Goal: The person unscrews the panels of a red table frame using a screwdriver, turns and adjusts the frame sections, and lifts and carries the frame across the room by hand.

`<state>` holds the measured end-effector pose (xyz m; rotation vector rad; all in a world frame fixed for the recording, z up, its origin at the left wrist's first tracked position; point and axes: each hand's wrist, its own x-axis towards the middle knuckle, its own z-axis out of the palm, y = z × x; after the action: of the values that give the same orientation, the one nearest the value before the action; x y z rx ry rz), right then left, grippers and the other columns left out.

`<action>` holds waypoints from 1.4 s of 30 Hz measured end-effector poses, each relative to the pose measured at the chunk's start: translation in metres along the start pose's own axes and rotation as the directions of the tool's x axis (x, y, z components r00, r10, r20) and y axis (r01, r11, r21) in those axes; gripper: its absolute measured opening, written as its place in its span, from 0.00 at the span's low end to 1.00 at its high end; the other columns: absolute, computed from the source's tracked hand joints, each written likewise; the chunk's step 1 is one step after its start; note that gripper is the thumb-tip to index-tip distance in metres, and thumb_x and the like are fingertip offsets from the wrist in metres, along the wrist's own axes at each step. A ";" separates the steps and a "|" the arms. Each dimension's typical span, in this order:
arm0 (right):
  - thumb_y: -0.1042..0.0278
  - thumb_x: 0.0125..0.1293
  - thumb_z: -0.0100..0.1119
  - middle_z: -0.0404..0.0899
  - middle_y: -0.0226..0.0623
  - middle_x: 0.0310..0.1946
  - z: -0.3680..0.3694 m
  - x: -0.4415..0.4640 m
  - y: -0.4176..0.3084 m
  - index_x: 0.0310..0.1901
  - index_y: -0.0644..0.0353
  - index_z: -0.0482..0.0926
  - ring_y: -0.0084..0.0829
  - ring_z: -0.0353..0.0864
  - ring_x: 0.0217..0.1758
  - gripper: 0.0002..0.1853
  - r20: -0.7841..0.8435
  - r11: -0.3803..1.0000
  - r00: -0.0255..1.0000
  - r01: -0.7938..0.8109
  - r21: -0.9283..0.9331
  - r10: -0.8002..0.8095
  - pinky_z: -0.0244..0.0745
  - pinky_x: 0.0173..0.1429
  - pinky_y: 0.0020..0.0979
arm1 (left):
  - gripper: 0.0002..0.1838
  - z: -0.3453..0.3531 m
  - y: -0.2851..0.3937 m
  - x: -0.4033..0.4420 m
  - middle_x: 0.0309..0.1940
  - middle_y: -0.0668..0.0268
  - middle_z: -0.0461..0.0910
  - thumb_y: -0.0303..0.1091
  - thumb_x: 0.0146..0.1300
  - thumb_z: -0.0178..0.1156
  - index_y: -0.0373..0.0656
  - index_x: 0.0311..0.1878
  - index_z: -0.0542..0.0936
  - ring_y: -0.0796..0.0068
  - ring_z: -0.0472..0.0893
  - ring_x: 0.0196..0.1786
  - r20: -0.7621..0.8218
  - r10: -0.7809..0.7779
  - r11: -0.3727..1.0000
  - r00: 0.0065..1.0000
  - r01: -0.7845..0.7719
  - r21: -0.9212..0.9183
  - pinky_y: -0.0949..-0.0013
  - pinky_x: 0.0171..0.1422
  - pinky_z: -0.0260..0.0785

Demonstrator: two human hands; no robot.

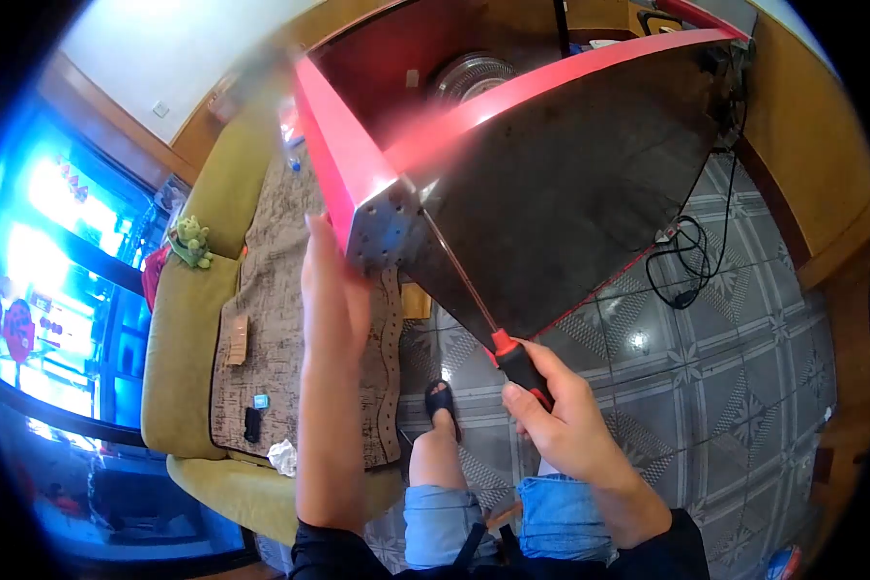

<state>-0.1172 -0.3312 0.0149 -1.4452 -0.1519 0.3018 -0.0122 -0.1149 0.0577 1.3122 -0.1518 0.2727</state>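
Observation:
My right hand is wrapped round the red and black handle of a screwdriver. Its long, thin shaft slants up to the left, and the tip lies at or near the corner of a large red metal frame. Several small holes mark the grey end plate at that corner. Against the outer side of the same corner, my left hand grips the frame, with its fingers partly hidden behind it. A dark, stained panel spans the frame's side. Inside the frame, a round ribbed metal part shows.
On the left stands a green sofa with a patterned cover, a plush toy, crumpled tissue and small items. A black cable lies coiled on the grey tiled floor. Wooden panelling borders the right.

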 end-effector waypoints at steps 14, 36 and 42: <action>0.62 0.61 0.52 0.77 0.51 0.34 -0.003 0.004 0.015 0.55 0.65 0.65 0.44 0.79 0.36 0.23 -0.009 0.988 0.989 0.146 -0.049 -0.147 0.71 0.41 0.36 | 0.22 0.029 0.046 0.079 0.27 0.63 0.76 0.38 0.48 0.64 0.35 0.41 0.70 0.76 0.77 0.28 -0.223 -0.457 0.770 0.861 0.509 0.386 0.73 0.32 0.73; 0.72 0.58 0.56 0.73 0.29 0.27 -0.051 0.082 -0.051 0.53 0.66 0.68 0.17 0.70 0.28 0.21 -0.190 0.999 0.981 -0.023 0.029 0.028 0.67 0.34 0.20 | 0.57 0.038 0.045 0.058 0.59 0.49 0.54 0.37 0.43 0.69 0.31 0.67 0.38 0.59 0.58 0.63 -0.342 -0.257 0.667 0.904 0.422 0.614 0.64 0.66 0.54; 0.69 0.56 0.58 0.79 0.43 0.35 -0.095 0.105 -0.143 0.52 0.65 0.70 0.31 0.79 0.37 0.21 -0.117 0.934 0.982 -0.180 -0.308 0.150 0.71 0.43 0.28 | 0.60 0.039 0.043 0.054 0.59 0.48 0.53 0.37 0.40 0.70 0.35 0.67 0.36 0.55 0.57 0.63 -0.354 -0.258 0.643 0.899 0.433 0.632 0.59 0.67 0.52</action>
<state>0.0252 -0.4041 0.1366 -1.7942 -0.0020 0.3591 0.0295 -0.1363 0.1217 2.0240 0.4628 0.1462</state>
